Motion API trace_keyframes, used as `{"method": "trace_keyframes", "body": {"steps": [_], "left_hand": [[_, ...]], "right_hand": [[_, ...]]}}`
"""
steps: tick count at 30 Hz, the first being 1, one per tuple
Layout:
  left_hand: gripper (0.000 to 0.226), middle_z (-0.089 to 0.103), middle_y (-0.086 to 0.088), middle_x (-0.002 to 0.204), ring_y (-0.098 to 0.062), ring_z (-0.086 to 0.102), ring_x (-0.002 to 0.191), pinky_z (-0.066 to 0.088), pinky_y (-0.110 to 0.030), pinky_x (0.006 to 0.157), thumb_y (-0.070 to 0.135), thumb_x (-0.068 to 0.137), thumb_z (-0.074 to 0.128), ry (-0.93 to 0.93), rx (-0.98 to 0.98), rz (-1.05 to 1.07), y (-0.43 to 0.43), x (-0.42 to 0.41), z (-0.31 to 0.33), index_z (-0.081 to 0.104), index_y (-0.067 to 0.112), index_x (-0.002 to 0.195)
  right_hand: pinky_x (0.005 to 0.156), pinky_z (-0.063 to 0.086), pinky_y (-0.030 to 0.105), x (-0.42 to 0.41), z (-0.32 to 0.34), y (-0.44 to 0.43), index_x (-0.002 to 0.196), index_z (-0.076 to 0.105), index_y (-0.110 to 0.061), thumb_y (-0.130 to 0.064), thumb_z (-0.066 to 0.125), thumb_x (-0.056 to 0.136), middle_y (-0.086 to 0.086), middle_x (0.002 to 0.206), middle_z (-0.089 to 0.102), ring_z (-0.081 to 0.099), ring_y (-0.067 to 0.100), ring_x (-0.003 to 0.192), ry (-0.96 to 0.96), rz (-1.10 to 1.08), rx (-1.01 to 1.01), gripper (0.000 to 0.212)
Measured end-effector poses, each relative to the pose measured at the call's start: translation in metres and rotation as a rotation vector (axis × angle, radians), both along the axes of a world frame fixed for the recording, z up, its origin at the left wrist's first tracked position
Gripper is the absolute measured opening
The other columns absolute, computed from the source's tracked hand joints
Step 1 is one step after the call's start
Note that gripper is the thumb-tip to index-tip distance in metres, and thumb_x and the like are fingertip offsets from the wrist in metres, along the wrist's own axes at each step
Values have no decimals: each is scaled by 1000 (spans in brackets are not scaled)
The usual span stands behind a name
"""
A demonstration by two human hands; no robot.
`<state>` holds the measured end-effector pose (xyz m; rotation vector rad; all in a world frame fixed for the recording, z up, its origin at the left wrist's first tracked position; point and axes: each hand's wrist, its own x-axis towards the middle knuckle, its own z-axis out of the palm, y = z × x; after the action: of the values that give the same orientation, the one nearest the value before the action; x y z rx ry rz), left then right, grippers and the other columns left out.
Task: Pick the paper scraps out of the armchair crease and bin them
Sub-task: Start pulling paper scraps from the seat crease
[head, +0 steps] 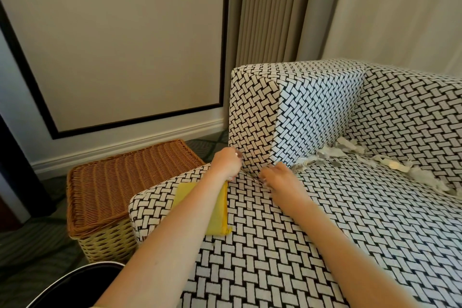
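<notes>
The armchair (325, 220) has a black-and-white woven cover. Torn white paper scraps (350, 149) lie along the crease beside the armrest, and more paper scraps (400, 167) run along the backrest crease to the right. My left hand (226, 164) is at the armrest's front corner with its fingers curled; nothing shows in it. My right hand (277, 177) rests on the seat at the front end of the crease, fingertips bent down onto the fabric, just short of the nearest scraps (303, 164). A black bin (82, 282) with a pale rim shows at the bottom left.
A yellow folded cloth or envelope (217, 217) lies on the seat's front left corner under my left forearm. A wicker basket (125, 182) with a closed lid stands on the carpet left of the chair. Wall and curtains are behind.
</notes>
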<state>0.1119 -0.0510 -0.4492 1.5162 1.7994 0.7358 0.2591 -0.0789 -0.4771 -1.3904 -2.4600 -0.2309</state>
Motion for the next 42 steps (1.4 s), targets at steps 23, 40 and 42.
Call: {"method": "trace_keyframes", "body": {"steps": [23, 40, 42], "left_hand": [[59, 65, -5, 94, -18, 62, 82, 46, -26, 70, 38, 79, 70, 335, -145, -407, -22, 52, -3, 51, 12, 128], [16, 63, -7, 90, -20, 59, 80, 47, -28, 69, 20, 90, 56, 299, 216, -252, -15, 61, -25, 65, 8, 95], [17, 64, -8, 92, -21, 60, 82, 47, -28, 69, 21, 90, 57, 286, 210, -253, -14, 60, -25, 66, 8, 95]], "right_hand": [[64, 40, 19, 30, 6, 12, 111, 57, -2, -6, 44, 95, 3, 89, 55, 49, 9, 73, 1579, -389, -567, 21], [59, 39, 21, 39, 9, 16, 96, 49, -7, 1, 34, 95, 5, 85, 49, 41, 9, 68, 2161, -34, -836, 16], [57, 41, 17, 40, 10, 15, 93, 47, -8, 1, 33, 96, 5, 84, 49, 40, 8, 68, 2168, 6, -828, 17]]}}
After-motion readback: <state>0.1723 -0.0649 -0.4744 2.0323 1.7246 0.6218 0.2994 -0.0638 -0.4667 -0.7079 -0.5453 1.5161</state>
